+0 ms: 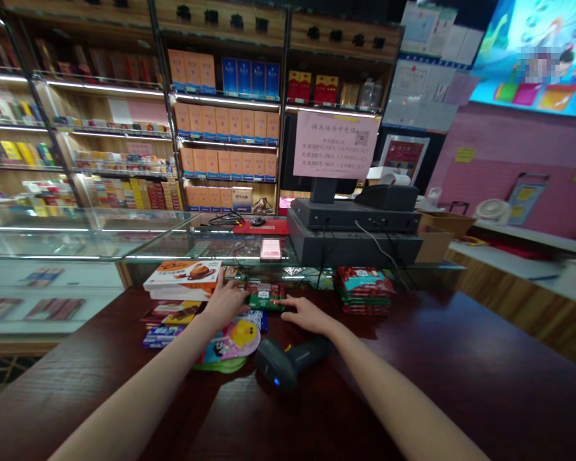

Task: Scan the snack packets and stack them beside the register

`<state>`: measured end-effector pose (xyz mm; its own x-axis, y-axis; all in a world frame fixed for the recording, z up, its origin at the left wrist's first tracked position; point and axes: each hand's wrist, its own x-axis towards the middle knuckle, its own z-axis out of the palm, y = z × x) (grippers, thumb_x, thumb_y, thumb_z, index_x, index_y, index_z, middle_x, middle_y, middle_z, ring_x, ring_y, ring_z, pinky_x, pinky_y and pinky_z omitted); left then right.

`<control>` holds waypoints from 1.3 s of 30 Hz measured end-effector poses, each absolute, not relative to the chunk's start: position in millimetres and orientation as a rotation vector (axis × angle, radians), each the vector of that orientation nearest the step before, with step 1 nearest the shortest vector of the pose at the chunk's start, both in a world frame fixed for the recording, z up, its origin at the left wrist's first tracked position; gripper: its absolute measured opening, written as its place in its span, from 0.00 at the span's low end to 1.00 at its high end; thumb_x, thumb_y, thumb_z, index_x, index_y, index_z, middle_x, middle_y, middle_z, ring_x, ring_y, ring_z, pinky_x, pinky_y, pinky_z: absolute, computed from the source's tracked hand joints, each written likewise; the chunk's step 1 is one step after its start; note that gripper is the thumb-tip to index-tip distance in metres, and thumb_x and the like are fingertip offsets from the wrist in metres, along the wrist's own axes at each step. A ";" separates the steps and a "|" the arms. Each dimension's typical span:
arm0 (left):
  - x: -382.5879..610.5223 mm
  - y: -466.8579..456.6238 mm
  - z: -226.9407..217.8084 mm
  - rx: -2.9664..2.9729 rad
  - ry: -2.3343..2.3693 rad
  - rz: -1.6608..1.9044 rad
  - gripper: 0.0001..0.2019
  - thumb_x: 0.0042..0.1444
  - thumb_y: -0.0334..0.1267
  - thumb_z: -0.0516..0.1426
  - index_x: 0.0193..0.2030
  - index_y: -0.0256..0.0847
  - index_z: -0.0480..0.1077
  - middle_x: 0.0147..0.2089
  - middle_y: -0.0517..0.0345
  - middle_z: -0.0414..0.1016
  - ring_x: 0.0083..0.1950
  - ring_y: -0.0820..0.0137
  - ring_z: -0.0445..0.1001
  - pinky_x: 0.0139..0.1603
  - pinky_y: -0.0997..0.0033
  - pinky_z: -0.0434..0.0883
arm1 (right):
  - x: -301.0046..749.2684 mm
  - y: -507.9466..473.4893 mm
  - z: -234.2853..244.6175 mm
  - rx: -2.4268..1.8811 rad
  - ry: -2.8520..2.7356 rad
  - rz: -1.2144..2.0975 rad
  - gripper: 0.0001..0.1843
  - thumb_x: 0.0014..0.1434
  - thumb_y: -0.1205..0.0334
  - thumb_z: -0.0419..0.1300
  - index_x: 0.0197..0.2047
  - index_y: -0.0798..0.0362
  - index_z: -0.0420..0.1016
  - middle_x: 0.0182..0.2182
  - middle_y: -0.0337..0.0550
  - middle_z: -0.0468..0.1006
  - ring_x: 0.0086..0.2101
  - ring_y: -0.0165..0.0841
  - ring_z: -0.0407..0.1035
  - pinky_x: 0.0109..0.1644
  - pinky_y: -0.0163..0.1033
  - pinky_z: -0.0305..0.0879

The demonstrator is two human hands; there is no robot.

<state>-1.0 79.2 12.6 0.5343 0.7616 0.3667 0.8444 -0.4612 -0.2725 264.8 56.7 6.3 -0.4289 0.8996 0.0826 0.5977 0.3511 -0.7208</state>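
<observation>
A small green and dark-red snack packet (265, 297) lies on the far side of the brown table, between my two hands. My left hand (226, 301) is at its left end, fingers spread, one finger pointing up beside the white-and-orange box (185, 278). From the right, my right hand (307, 315) touches the packet's other end with an outstretched index finger, the thumb apart below. Under my left forearm are colourful pouches with a yellow duck picture (242, 334). A dark barcode scanner (283, 365) with a blue light lies nearer to me.
Stacked red and green packets (365, 288) are at the right, chocolate-coloured packs (173, 314) at the left. Behind the table (432, 358) stand a glass counter (211, 246) and a cash register (355, 227) with trailing cables. Shelves of boxes line the wall.
</observation>
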 end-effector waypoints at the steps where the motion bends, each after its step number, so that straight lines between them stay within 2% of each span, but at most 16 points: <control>1: -1.7 79.6 13.0 -2.380 -1.314 -0.289 0.13 0.60 0.47 0.60 0.50 0.50 0.79 0.43 0.52 0.84 0.56 0.56 0.75 0.73 0.34 0.29 | 264.9 56.3 6.7 -1.301 -2.137 0.847 0.27 0.56 0.64 0.65 0.61 0.49 0.76 0.63 0.51 0.72 0.67 0.47 0.58 0.70 0.51 0.53; 4: -2.2 80.0 14.4 -2.454 -1.332 -0.348 0.09 0.60 0.44 0.61 0.45 0.51 0.80 0.44 0.55 0.84 0.57 0.56 0.75 0.72 0.34 0.26 | 265.2 54.8 8.4 -1.290 -2.118 0.823 0.28 0.56 0.65 0.65 0.60 0.49 0.77 0.63 0.52 0.72 0.66 0.47 0.60 0.70 0.51 0.54; 10: 0.4 75.9 21.7 -2.491 -1.319 -0.430 0.10 0.58 0.40 0.63 0.46 0.52 0.79 0.49 0.55 0.83 0.59 0.57 0.74 0.72 0.32 0.26 | 268.5 45.8 16.4 -1.300 -2.100 0.785 0.30 0.56 0.65 0.64 0.63 0.50 0.74 0.65 0.54 0.68 0.68 0.45 0.57 0.71 0.51 0.51; 15: 1.6 67.1 34.2 -2.493 -1.321 -0.523 0.14 0.58 0.40 0.63 0.52 0.49 0.77 0.53 0.55 0.82 0.61 0.57 0.73 0.73 0.34 0.27 | 276.4 37.4 20.7 -1.336 -2.047 0.752 0.32 0.57 0.63 0.63 0.65 0.51 0.71 0.70 0.58 0.59 0.68 0.47 0.56 0.72 0.53 0.47; 18: 1.9 60.1 38.9 -2.453 -1.309 -0.594 0.17 0.60 0.40 0.61 0.57 0.49 0.75 0.57 0.53 0.80 0.63 0.56 0.71 0.74 0.33 0.30 | 279.8 33.0 19.4 -1.283 -2.024 0.696 0.33 0.57 0.64 0.62 0.66 0.50 0.69 0.69 0.55 0.60 0.70 0.45 0.52 0.73 0.58 0.41; 22: 1.7 51.5 36.9 -2.416 -1.336 -0.712 0.20 0.62 0.41 0.59 0.62 0.50 0.70 0.62 0.51 0.76 0.65 0.55 0.69 0.73 0.31 0.34 | 281.6 27.1 16.8 -1.201 -1.981 0.626 0.32 0.58 0.64 0.60 0.67 0.47 0.68 0.68 0.50 0.65 0.70 0.42 0.50 0.74 0.60 0.40; 25: 3.3 44.6 33.8 -2.429 -1.354 -0.809 0.22 0.63 0.43 0.58 0.64 0.49 0.68 0.63 0.49 0.75 0.67 0.54 0.67 0.73 0.30 0.35 | 282.8 24.7 13.5 -1.173 -1.965 0.571 0.32 0.59 0.65 0.59 0.67 0.45 0.68 0.68 0.47 0.66 0.71 0.42 0.50 0.74 0.61 0.40; 31: 9.3 30.2 33.4 -2.381 -1.342 -0.919 0.21 0.66 0.44 0.55 0.65 0.46 0.67 0.64 0.50 0.74 0.67 0.57 0.67 0.74 0.34 0.31 | 286.9 25.6 0.2 -1.125 -2.005 0.388 0.31 0.62 0.66 0.56 0.68 0.44 0.65 0.68 0.44 0.65 0.70 0.39 0.52 0.74 0.59 0.44; 39: 9.7 24.7 27.6 -2.291 -1.238 -0.968 0.21 0.67 0.41 0.53 0.65 0.47 0.67 0.63 0.53 0.75 0.66 0.59 0.68 0.76 0.38 0.32 | 285.2 25.3 -7.9 -1.053 -1.968 0.064 0.26 0.67 0.66 0.54 0.66 0.43 0.68 0.63 0.44 0.73 0.65 0.40 0.63 0.70 0.56 0.56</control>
<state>9.7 24.7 27.6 0.3810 0.5869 0.7144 0.8347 -0.5506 0.0072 285.2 25.3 -7.9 -0.2555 0.6937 0.6734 0.6482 0.6397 -0.4131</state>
